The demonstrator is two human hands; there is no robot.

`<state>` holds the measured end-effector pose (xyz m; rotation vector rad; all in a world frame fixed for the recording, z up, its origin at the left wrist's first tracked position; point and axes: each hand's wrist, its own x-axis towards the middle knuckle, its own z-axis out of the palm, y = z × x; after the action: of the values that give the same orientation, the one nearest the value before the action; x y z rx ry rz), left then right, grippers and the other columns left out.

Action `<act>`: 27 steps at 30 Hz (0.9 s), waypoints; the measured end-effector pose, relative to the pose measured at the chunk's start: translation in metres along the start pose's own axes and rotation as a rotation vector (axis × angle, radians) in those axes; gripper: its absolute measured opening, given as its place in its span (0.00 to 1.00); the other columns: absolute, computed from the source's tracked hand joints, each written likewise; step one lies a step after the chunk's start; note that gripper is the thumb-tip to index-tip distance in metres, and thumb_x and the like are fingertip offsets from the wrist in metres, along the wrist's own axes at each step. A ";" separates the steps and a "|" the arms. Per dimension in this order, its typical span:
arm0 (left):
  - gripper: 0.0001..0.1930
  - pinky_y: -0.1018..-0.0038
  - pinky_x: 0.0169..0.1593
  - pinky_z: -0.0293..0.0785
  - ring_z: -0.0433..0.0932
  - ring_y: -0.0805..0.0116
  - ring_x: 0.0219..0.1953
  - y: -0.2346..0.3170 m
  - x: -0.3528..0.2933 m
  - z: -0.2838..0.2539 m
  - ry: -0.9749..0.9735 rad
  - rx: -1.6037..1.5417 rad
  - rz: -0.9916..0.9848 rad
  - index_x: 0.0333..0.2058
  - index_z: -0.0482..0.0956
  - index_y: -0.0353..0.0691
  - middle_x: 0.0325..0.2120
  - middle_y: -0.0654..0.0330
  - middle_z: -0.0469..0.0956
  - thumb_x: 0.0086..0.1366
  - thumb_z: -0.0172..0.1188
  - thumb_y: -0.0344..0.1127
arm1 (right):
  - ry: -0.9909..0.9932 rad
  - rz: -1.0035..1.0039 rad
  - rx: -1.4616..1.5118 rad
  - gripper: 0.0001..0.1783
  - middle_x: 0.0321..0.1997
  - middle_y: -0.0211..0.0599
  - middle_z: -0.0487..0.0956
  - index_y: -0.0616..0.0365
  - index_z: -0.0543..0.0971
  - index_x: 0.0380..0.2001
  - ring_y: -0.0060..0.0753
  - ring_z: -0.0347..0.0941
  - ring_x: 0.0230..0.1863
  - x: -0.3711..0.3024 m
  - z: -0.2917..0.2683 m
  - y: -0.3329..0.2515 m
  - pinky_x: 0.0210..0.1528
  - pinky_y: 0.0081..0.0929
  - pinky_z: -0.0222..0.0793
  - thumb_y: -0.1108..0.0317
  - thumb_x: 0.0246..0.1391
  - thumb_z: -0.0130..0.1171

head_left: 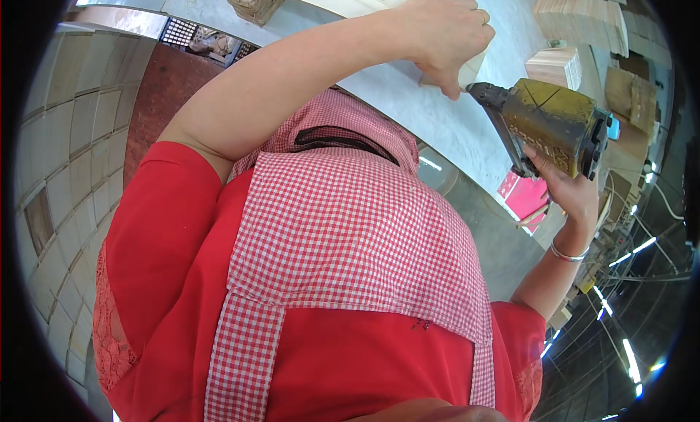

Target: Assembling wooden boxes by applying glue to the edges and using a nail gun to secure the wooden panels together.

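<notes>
My right hand [572, 192] is wrapped round the handle of a worn yellow and black nail gun [550, 115]. The gun's dark nose points left and meets the edge of a pale wooden piece [474, 70] on the table. My left hand [452, 39] grips that piece from above, with the thumb bent down close to the nose. Most of the wooden piece is hidden under this hand, so its full shape cannot be made out.
The pale tabletop [394, 94] carries stacked light wooden boards [581, 21], a smaller wood stack [554, 67] and a brown bundle [253, 4]. Below the table's right end is a pink panel [526, 199]. Stacked pale blocks [80, 159] stand at far left.
</notes>
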<state>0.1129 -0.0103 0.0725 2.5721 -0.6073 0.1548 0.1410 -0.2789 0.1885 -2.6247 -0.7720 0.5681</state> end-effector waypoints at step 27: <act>0.41 0.52 0.60 0.60 0.74 0.58 0.49 0.003 -0.004 0.021 0.045 0.174 -0.145 0.41 0.77 0.33 0.37 0.53 0.80 0.39 0.71 0.64 | 0.078 -0.047 0.123 0.24 0.45 0.40 0.82 0.68 0.75 0.47 0.28 0.79 0.44 0.054 -0.012 0.002 0.47 0.28 0.76 0.76 0.47 0.72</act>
<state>0.1085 -0.0211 0.0549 2.7604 -0.4048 0.2251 0.1890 -0.2524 0.1828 -2.4937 -0.7487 0.4813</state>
